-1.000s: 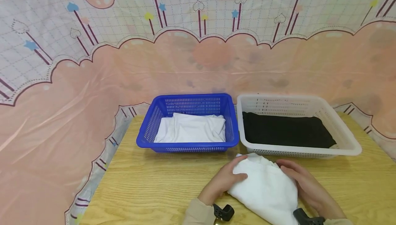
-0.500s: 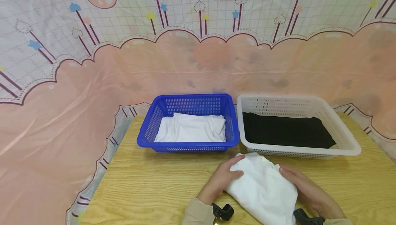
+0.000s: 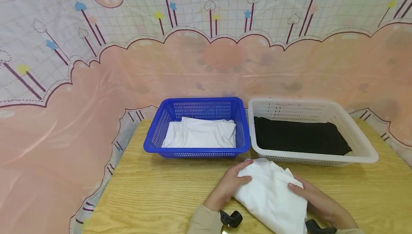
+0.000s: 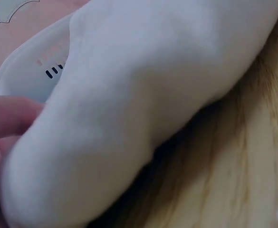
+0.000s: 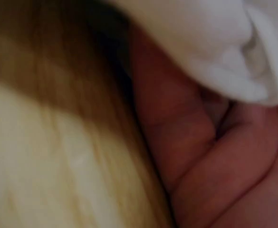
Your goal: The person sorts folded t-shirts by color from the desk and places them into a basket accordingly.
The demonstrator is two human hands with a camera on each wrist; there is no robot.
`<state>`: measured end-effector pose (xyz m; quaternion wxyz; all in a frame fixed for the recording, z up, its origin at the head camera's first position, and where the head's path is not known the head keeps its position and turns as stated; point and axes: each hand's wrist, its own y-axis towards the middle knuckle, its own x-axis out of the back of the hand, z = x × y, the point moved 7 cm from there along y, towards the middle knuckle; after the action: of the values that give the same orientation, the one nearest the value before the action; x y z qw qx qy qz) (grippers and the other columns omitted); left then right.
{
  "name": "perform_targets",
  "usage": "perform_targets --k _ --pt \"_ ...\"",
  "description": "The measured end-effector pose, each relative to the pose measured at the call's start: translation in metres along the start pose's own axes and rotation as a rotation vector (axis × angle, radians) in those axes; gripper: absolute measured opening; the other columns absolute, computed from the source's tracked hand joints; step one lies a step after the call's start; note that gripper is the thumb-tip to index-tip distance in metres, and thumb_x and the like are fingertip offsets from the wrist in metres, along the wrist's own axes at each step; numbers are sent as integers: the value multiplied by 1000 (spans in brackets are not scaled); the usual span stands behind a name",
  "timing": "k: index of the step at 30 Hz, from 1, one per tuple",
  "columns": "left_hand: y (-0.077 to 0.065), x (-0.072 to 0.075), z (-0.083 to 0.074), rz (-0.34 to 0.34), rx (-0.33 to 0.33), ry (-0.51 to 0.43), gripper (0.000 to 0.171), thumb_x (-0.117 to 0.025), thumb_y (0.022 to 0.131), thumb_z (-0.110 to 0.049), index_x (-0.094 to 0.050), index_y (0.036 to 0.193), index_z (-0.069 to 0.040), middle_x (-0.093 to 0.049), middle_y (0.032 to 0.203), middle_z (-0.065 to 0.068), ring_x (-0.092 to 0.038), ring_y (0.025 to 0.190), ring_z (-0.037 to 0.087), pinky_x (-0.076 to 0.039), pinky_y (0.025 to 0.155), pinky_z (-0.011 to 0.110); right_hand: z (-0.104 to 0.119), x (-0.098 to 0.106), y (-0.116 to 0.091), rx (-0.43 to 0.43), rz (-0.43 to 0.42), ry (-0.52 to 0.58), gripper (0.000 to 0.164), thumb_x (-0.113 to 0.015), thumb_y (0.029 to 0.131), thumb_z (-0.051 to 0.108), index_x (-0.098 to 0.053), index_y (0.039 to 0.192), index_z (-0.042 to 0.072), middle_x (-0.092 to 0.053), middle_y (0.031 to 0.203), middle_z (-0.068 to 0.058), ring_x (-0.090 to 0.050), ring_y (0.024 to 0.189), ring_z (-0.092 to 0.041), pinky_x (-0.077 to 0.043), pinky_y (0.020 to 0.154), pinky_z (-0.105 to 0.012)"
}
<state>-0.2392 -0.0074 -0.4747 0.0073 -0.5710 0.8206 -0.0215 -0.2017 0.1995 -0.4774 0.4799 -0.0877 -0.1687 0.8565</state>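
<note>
Between the two hands lies a folded white cloth (image 3: 271,194), a thick bundle slanting over the wooden table. On its left edge the left hand (image 3: 226,185) grips it, thumb on top and the other fingers along the far side. The right hand (image 3: 322,201) holds the opposite edge, its thumb laid over the top and its fingers partly hidden beneath. Up close in the left wrist view, the cloth (image 4: 105,109) bulges in soft folds beside the fingers (image 4: 10,116). In the right wrist view, bent fingers (image 5: 177,128) lie under a cloth edge (image 5: 224,61).
Behind the hands stands a blue basket (image 3: 197,150) with folded white cloth (image 3: 206,133) inside. Beside it on the right, a white basket (image 3: 309,155) holds folded black cloth (image 3: 299,137). A printed pink curtain (image 3: 180,69) hangs behind the wooden table (image 3: 154,191).
The cloth has shifted slightly left with the left hand. The right thumb has come from the cloth's upper right edge onto its top face. The baskets stay in place.
</note>
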Motion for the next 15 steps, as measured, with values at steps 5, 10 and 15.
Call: perform_targets --k 5,10,15 --pt "-1 0 -3 22 -10 -3 46 -59 83 -6 -54 123 -28 -44 131 -8 -32 124 15 -28 98 36 -3 -2 0 -23 22 40 71 -46 92 27 0 142 7 -22 135 -24 -44 106 -28 -44 81 -42" --pt "-1 1 -4 42 1 9 41 -59 84 -12 -55 120 -32 -45 127 -12 -37 118 12 -31 95 36 -3 -3 -1 -35 34 67 73 -48 90 25 0 142 8 -25 134 -23 -46 103 -29 -45 80 -47" --pt "-3 6 -11 23 10 75 25 -59 85 -17 -52 109 -22 -45 121 -5 -39 112 16 -29 93 36 5 -8 -5 5 84 143 69 -45 91 22 0 142 7 -38 128 -17 -49 103 -30 -44 82 -48"
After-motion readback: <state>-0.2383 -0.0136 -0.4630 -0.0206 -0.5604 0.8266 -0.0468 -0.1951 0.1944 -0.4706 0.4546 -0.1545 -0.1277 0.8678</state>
